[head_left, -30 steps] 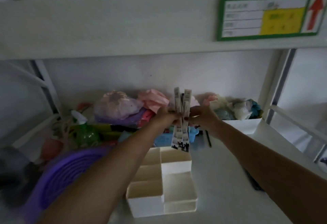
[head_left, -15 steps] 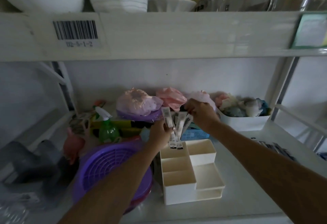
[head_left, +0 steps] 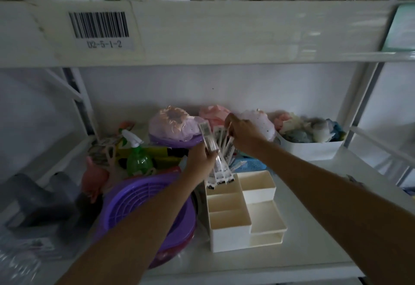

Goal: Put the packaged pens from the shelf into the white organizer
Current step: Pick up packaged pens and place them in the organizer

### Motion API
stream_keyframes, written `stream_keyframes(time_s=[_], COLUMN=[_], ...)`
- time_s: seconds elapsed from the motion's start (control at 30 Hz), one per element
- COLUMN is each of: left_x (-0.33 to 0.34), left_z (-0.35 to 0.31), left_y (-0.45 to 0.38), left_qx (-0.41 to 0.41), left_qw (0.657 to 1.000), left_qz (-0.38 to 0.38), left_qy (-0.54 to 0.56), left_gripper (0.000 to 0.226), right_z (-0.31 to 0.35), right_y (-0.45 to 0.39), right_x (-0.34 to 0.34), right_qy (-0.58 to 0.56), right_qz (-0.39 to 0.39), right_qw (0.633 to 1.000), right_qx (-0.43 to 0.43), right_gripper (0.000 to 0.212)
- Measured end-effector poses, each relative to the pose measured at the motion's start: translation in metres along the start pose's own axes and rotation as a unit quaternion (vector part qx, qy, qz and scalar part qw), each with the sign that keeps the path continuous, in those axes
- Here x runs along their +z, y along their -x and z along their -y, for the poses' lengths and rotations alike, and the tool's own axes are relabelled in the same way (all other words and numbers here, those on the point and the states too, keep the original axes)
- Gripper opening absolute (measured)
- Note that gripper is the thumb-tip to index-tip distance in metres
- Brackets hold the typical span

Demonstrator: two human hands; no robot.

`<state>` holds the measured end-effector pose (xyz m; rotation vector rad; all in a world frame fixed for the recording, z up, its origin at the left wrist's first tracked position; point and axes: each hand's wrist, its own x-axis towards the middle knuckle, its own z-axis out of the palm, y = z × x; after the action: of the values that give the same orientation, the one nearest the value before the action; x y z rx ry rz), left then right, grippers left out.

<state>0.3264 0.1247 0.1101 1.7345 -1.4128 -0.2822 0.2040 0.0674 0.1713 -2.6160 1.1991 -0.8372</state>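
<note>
Two bare arms reach into a dim white shelf bay. The left hand grips a fan of packaged pens around their middle, and the right hand pinches the tops of the same bundle from above. The packets stand nearly upright, their lower ends dipping into the far-left compartment of the white organizer — a stepped tray that sits on the shelf board; its other compartments hold nothing.

Clutter crowds the spot. A purple basket lies just left of the organizer, touching or nearly touching its side. Behind that stands a green spray bottle. Directly behind the hands sit pastel bagged bundles against the back wall, and a small blue basket lies just behind the organizer. Further right, a white bin holds crumpled cloths. Overhead, the upper shelf's front edge carries a barcode label reading D2-5-1-2 — bowls rest above it.
</note>
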Motion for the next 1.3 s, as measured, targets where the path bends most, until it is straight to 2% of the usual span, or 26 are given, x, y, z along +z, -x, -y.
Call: stream_keyframes(time_s=[0.2,0.27,0.4,0.5,0.6,0.67,0.73,0.8,0.87,0.93,0.97,1.03,1.1,1.17,1.3], left_x=[0.026,0.029,0.038,0.042,0.04,0.037,0.038,0.042,0.045,0.043,0.045,0.054,0.075,0.106,0.187], left_z=[0.026,0.035,0.044,0.048,0.051,0.052,0.051,0.053,0.049,0.032,0.02,-0.01,-0.049,-0.083,-0.122], left_y=[0.023,0.024,0.022,0.019,0.012,0.008,0.005,0.005,0.006,0.005,0.002,-0.005,-0.012,-0.014,-0.008], left_qx=[-0.001,-0.007,0.002,0.007,-0.009,-0.004,0.01,0.032,0.037,0.018,0.033,0.113,0.164,0.14,-0.009], left_qw=[0.999,0.997,0.984,0.968,0.982,0.988,0.988,0.979,0.977,0.989,0.995,0.992,0.981,0.985,0.998], left_qz=[0.039,0.048,0.067,0.062,0.054,0.06,0.09,0.138,0.161,0.135,0.083,-0.038,-0.08,-0.052,0.027], left_qy=[-0.038,-0.061,-0.166,-0.244,-0.179,-0.139,-0.121,-0.148,-0.137,-0.056,-0.036,-0.052,-0.071,-0.082,-0.055], left_gripper=[0.022,0.022,0.029,0.049,0.063,0.061,0.053,0.043,0.039,0.04,0.041,0.046,0.042,0.039,0.031], right_z=[-0.017,-0.022,-0.031,-0.037,-0.041,-0.044,-0.045,-0.049,-0.053,-0.062,-0.067,-0.079,-0.096,-0.119,-0.187], right_y=[0.016,0.024,0.038,0.038,0.029,0.023,0.022,0.022,0.023,0.023,0.023,0.021,0.02,0.024,0.048], right_x=[0.032,0.04,0.061,0.068,0.062,0.06,0.063,0.071,0.072,0.069,0.064,0.056,0.045,0.034,0.01], right_qy=[-0.019,-0.028,-0.055,-0.131,-0.248,-0.339,-0.39,-0.41,-0.422,-0.443,-0.44,-0.383,-0.304,-0.269,-0.135], right_qz=[0.138,0.155,0.205,0.172,0.076,0.053,0.082,0.097,0.071,0.017,-0.011,-0.05,-0.076,-0.076,0.005], right_qw=[0.989,0.985,0.97,0.965,0.946,0.91,0.878,0.863,0.858,0.845,0.844,0.866,0.895,0.911,0.951], right_qx=[0.047,0.069,0.115,0.151,0.196,0.231,0.264,0.279,0.284,0.299,0.308,0.319,0.318,0.302,0.279], right_gripper=[0.026,0.018,0.02,0.023,0.03,0.039,0.039,0.035,0.036,0.035,0.033,0.025,0.024,0.024,0.026])
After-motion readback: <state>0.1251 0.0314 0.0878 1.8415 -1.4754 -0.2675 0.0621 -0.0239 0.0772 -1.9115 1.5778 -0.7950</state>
